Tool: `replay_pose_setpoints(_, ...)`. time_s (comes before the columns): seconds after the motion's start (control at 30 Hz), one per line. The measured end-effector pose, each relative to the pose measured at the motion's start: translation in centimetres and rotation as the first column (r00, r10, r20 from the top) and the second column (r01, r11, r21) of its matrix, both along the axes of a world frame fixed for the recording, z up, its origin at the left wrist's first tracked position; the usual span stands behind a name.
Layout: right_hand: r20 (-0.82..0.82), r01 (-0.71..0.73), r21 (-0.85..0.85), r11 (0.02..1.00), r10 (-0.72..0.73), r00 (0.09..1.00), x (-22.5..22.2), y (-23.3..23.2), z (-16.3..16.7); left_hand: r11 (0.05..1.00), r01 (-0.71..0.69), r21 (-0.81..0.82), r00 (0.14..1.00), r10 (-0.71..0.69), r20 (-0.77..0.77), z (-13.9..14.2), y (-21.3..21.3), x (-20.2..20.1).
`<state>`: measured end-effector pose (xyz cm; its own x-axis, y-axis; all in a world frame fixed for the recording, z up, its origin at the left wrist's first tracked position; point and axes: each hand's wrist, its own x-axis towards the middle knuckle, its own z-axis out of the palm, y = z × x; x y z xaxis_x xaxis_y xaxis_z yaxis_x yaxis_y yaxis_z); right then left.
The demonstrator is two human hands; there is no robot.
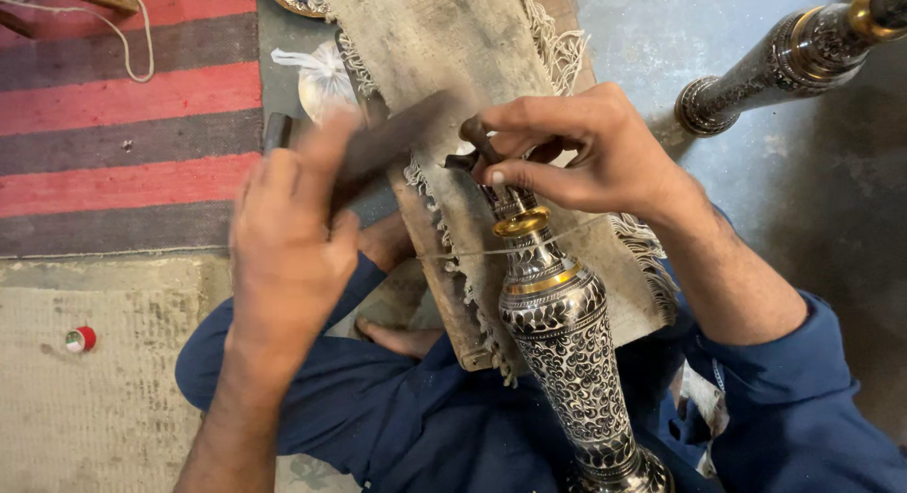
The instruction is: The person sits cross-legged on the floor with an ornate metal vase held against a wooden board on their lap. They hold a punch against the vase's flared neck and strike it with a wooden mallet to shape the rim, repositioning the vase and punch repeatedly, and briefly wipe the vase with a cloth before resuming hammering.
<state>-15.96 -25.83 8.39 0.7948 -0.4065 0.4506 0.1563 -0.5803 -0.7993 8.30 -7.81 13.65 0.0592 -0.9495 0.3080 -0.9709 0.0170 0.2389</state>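
The engraved metal vase (567,361) lies along the person's lap, neck resting on the cloth-covered wooden block (444,49) near its lower edge; slippage off that edge could mar the pattern. The right hand (576,153) is closed around a small dark tool (472,144) set at the vase neck, just above the brass ring (521,221); the left hand (293,238) grips a blurred dark hammer (378,144); a mistimed blow could strike fingers or dent the neck.
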Motion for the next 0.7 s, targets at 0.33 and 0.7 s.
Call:
replay_pose_setpoints(0.33,0.006,-0.031,0.08,0.996,0.03,1.0,0.13,0.24,0.68,0.998,-0.016,-0.065,0.987,0.005,-0.162,0.28,-0.29,0.33)
replay_pose_setpoints(0.7,0.004,-0.052,0.044,0.998,0.052,0.999,0.08,-0.13,0.07,0.998,-0.044,-0.055,0.996,0.048,0.078,-0.12,-0.5,0.44)
